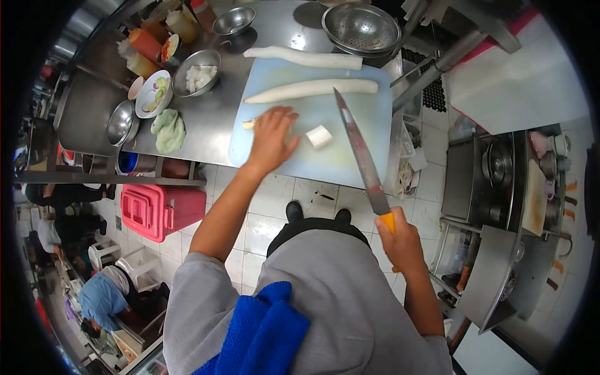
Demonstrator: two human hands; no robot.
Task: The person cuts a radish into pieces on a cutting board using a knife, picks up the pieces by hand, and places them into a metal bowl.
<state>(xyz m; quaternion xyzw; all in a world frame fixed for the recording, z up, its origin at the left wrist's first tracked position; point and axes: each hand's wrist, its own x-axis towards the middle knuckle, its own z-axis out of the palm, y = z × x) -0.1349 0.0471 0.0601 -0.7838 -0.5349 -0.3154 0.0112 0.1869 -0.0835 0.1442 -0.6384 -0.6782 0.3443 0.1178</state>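
Observation:
My right hand (402,242) is wrapped round the yellow handle of a long knife (361,150), whose blade points up and away over the right part of a pale blue cutting board (294,164). My left hand (273,139) has its fingers spread on the board, beside a small pale end piece (249,124). Between my left hand and the blade lies a short white chunk (319,136). One long white root (312,90) stretches across the board, with its right part near the knife tip. Another long white root (303,57) rests along the far edge.
Metal bowls (234,21), a bowl of white pieces (199,76), a bowl of cut vegetables (154,94), a green cloth (168,131) and sauce bottles (145,44) stand left. A colander (361,28) is at the far right. A person (103,297) bends at lower left.

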